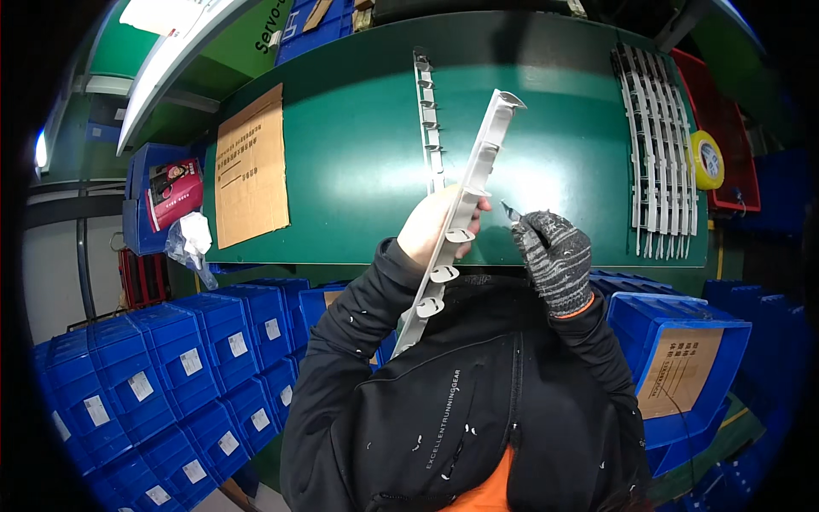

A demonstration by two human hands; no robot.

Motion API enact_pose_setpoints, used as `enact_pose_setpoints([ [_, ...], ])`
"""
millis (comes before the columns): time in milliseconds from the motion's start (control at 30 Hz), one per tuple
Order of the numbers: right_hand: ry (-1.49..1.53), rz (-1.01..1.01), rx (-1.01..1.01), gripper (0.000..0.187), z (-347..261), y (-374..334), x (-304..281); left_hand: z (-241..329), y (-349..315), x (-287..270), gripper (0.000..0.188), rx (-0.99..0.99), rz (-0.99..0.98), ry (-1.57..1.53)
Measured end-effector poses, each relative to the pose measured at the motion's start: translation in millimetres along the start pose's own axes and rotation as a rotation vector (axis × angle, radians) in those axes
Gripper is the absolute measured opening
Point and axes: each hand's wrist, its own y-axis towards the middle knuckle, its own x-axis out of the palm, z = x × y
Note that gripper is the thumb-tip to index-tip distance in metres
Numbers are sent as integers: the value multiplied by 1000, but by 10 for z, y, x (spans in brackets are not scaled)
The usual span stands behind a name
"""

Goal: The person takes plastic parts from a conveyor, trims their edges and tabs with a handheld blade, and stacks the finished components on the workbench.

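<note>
Though slim, a pale strip (455,219) with curved side tabs (444,274).

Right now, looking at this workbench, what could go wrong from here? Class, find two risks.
The left hand is bare, so the small pointed tool in the gloved right hand might nick it in a slip.

The long pale strip juts out beyond the left hand at both ends, so it could tip or knock something.
</note>
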Motion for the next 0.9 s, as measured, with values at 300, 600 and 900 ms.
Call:
enact_pose_setpoints([
  [300, 143, -156, 82, 16, 16, 245, -112, 21, 11, 165, 19, 246, 315, 422],
  [600, -258, -26, -154, 15, 171, 149, -3, -21, 72, 246, 21, 282, 346, 426],
  [900, 879, -404, 132, 24, 282, 123, -207, -215, 247, -20, 26, 421, 347, 746],
])
